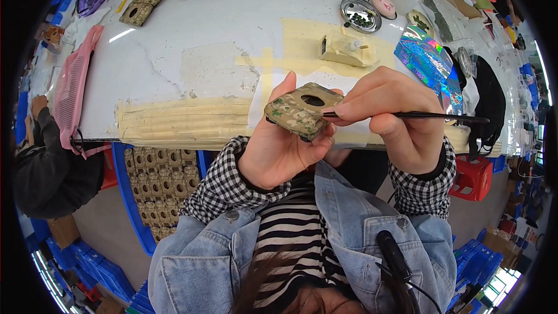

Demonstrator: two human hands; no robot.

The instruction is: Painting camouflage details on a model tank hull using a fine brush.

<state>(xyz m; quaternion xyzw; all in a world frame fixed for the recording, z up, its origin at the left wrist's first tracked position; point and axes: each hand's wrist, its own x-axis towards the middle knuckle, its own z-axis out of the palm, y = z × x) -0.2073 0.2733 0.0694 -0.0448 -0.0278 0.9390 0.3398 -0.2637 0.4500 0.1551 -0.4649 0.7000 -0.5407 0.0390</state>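
Note:
My left hand (pixel 278 145) holds a small square tan part with green camouflage blotches and an oval hole (pixel 302 110), tilted above the table's near edge. My right hand (pixel 395 117) grips a thin black brush (pixel 418 116) like a pen, its tip touching the right side of the part. Both wrists wear checkered cuffs under denim sleeves.
The white table (pixel 192 35) has wide bands of tan tape (pixel 174 121). On it lie a tan block (pixel 347 49), a round metal dish with dark bits (pixel 360 14), a shiny foil sheet (pixel 427 61) and more camouflage parts (pixel 144 3). A blue crate of such parts (pixel 160 189) stands below left; another person (pixel 40 151) sits at left.

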